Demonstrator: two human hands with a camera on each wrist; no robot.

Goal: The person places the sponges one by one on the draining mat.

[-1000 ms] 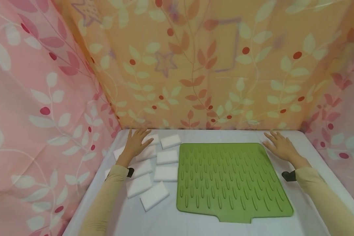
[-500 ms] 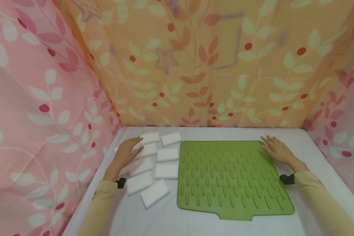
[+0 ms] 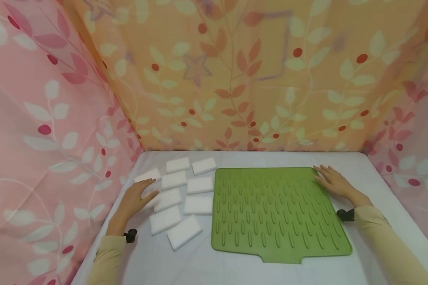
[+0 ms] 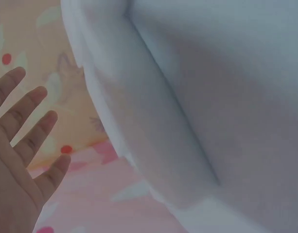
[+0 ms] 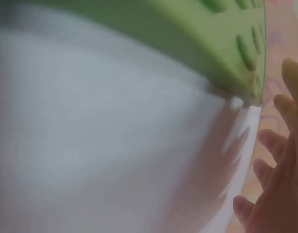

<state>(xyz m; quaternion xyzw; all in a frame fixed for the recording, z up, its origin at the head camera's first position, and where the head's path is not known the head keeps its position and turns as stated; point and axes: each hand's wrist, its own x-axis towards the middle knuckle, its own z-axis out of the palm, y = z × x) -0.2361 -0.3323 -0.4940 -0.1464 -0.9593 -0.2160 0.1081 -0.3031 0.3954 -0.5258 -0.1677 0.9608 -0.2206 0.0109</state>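
My left hand is held over the left side of the table, beside the white rectangular blocks. It holds nothing; in the left wrist view its fingers are straight and spread. Its fingertips overlap the leftmost block in the head view. A green mat with raised oblong ridges and a tab at its front lies flat right of the blocks. At the mat's far right corner is my right hand, empty, with its fingers extended and apart in the right wrist view.
A white cloth covers the table. Patterned orange curtain stands along the back edge, with pink curtain on the left and more pink curtain on the right. Small black wrist cameras sit at the sleeves.
My left hand has drawn back toward me and to the left, uncovering blocks it hid. The right hand has shifted slightly left, over the mat's far corner.
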